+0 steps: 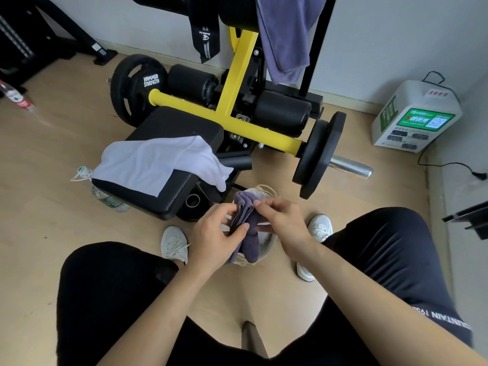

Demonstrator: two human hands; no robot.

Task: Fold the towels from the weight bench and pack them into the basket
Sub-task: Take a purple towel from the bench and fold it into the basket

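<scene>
A folded purple towel point(247, 220) is held over the pale basket point(265, 247) on the floor between my feet. My left hand point(215, 233) grips the towel's left side, thumb on top. My right hand point(280, 220) pinches its upper right edge. The basket is mostly hidden under the towel and my hands; a rope handle shows at its far rim. A white towel point(155, 161) lies spread on the black weight bench seat point(169, 199). Another purple towel point(285, 38) hangs from the machine's upper pad.
The yellow frame point(232, 101) with black weight plates point(317, 151) and a steel bar end stands just beyond the basket. A plastic bottle point(108, 199) lies left of the bench. A white and green box point(414, 117) sits by the right wall. Bare wooden floor at left.
</scene>
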